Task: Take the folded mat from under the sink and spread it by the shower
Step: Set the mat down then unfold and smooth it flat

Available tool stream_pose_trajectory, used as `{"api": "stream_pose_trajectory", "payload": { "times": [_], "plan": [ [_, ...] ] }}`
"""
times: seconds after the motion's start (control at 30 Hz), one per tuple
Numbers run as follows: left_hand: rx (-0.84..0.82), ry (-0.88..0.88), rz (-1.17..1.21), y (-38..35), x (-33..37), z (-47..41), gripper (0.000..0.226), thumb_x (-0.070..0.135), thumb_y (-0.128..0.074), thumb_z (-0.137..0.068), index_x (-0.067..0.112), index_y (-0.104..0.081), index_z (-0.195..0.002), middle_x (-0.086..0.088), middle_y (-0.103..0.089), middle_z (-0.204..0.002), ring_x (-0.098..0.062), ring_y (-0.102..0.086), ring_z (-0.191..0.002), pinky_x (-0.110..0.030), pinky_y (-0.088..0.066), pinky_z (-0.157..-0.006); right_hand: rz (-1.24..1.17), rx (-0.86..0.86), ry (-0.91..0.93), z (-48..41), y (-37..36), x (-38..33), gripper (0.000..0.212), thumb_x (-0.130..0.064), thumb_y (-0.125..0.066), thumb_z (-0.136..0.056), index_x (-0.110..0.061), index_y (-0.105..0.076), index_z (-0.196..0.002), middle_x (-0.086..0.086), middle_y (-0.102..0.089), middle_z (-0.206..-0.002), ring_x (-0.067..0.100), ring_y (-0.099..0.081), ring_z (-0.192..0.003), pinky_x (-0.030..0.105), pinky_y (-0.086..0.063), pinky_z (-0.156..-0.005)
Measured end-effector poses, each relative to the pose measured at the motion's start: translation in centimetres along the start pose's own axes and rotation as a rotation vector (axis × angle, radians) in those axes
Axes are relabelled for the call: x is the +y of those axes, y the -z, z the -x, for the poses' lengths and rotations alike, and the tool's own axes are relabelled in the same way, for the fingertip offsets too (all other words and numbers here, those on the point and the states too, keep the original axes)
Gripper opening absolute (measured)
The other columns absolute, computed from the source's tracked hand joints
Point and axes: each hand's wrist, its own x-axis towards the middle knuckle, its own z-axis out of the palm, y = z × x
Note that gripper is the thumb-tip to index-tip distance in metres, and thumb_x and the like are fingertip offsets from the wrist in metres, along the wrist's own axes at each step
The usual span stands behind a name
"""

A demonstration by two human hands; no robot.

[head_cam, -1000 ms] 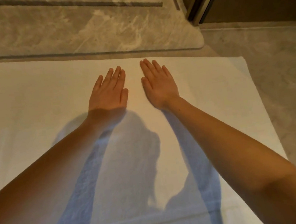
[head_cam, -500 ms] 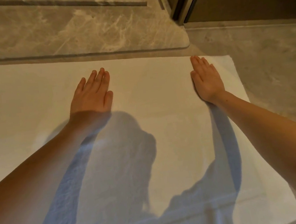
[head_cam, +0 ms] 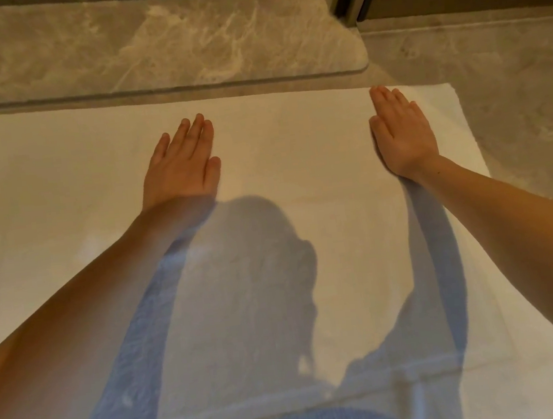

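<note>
White terry mat (head_cam: 295, 146) flat beside marble shower sill (head_cam: 149, 52), left hand (head_cam: 180, 165) and right hand (head_cam: 400, 138) palm-down, fingers extended

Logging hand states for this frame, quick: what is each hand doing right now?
Left hand: open, palm flat on the white rectangular cloth mat, holding nothing.
Right hand: open, flat near the mat's far right corner, holding nothing.

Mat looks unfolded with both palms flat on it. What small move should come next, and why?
Probably slide the right hand outward to the far right corner, which looks slightly rumpled. The white terry mat already lies flat along the marble shower threshold; the left hand can stay pressing to anchor it.
</note>
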Motion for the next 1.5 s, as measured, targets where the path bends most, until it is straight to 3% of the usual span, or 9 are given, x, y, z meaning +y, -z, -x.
{"api": "stream_pose_trajectory", "payload": {
  "times": [0.13, 0.3, 0.4, 0.83, 1.03, 1.17, 1.27, 1.37, 1.5],
  "plan": [
    [-0.001, 0.045, -0.040, 0.6, 1.5, -0.6, 0.064, 0.034, -0.016, -0.094, 0.010, -0.017, -0.154, -0.008, -0.014, -0.162, -0.022, -0.011, -0.150, -0.037, -0.003, -0.121, -0.016, 0.004, -0.014, 0.0, 0.0, -0.1, 0.053, -0.033, -0.019, -0.104, -0.018, -0.015, -0.155, 0.001, -0.014, -0.163, 0.020, -0.008, -0.150, 0.039, -0.005, -0.121],
    [0.029, -0.269, -0.061, -0.1, 10.2, -4.5, 0.060, 0.033, -0.020, -0.099, 0.008, -0.015, -0.154, -0.011, -0.013, -0.162, -0.025, -0.010, -0.150, -0.040, -0.001, -0.121, -0.014, -0.002, -0.012, -0.1, -0.1, -0.2, 0.054, -0.033, -0.019, -0.103, -0.019, -0.014, -0.155, 0.001, -0.014, -0.162, 0.020, -0.009, -0.150, 0.039, -0.005, -0.121],
    [-0.055, -0.269, -0.008, -1.5, 14.0, -7.2, 0.059, 0.036, -0.018, -0.102, 0.009, -0.008, -0.155, -0.008, -0.005, -0.163, -0.021, -0.002, -0.150, -0.038, 0.002, -0.121, -0.007, 0.001, -0.011, 0.0, -0.2, 0.0, 0.054, -0.033, -0.019, -0.103, -0.019, -0.014, -0.155, 0.001, -0.015, -0.162, 0.020, -0.009, -0.149, 0.039, -0.006, -0.121],
    [-0.041, -0.267, 0.018, -3.1, 14.2, -8.2, 0.060, 0.035, -0.020, -0.100, 0.008, -0.016, -0.154, -0.009, -0.013, -0.162, -0.021, -0.009, -0.150, -0.039, -0.005, -0.122, -0.005, -0.043, -0.126, 0.5, 1.7, 8.3, 0.056, -0.033, -0.020, -0.104, -0.013, -0.011, -0.155, 0.007, -0.010, -0.163, 0.025, -0.006, -0.150, 0.040, -0.008, -0.121],
    [-0.114, -0.255, 0.015, -2.5, 14.3, -8.0, 0.060, 0.036, -0.017, -0.101, 0.010, -0.009, -0.155, -0.006, -0.006, -0.163, -0.018, -0.003, -0.150, -0.038, -0.001, -0.122, -0.003, -0.076, -0.156, 0.9, 2.1, 7.7, 0.057, -0.035, -0.017, -0.103, -0.014, -0.008, -0.155, 0.006, -0.008, -0.163, 0.024, -0.004, -0.150, 0.041, -0.007, -0.121],
    [-0.135, -0.247, -0.017, -2.0, 14.6, -7.9, 0.060, 0.036, -0.014, -0.102, 0.010, -0.005, -0.155, -0.006, -0.002, -0.164, -0.018, 0.000, -0.150, -0.037, 0.001, -0.122, 0.129, -0.213, -0.173, 0.0, 3.3, 7.8, 0.058, -0.038, -0.012, -0.103, -0.015, 0.000, -0.155, 0.003, 0.000, -0.164, 0.024, -0.001, -0.150, 0.043, -0.006, -0.121],
    [-0.182, -0.215, -0.098, -1.0, 15.5, -7.6, 0.060, 0.035, -0.013, -0.103, 0.008, -0.002, -0.155, -0.008, 0.001, -0.164, -0.020, 0.001, -0.150, -0.038, 0.000, -0.122, 0.255, -0.278, -0.229, -0.6, 5.5, 6.0, 0.059, -0.038, -0.011, -0.103, -0.015, 0.000, -0.155, 0.004, -0.001, -0.164, 0.026, -0.003, -0.150, 0.046, -0.008, -0.120],
    [-0.171, -0.158, -0.032, 0.3, 16.4, -6.3, 0.059, 0.034, -0.012, -0.103, 0.006, -0.001, -0.154, -0.008, 0.003, -0.163, -0.021, 0.003, -0.150, -0.040, 0.002, -0.121, 0.052, -0.089, -0.190, 1.2, 5.9, 0.6, 0.056, -0.035, -0.014, -0.105, -0.013, -0.006, -0.156, 0.006, -0.007, -0.163, 0.023, -0.007, -0.150, 0.040, -0.008, -0.121],
    [0.023, -0.252, -0.012, 0.8, 13.9, -0.1, 0.059, 0.032, -0.018, -0.100, 0.008, -0.016, -0.154, -0.009, -0.010, -0.163, -0.023, -0.007, -0.150, -0.042, -0.002, -0.121, -0.162, 0.047, 0.024, 7.3, 2.5, -8.2, 0.052, -0.029, -0.022, -0.105, -0.014, -0.016, -0.155, 0.004, -0.016, -0.162, 0.020, -0.009, -0.150, 0.036, -0.005, -0.120]
  ]
}}
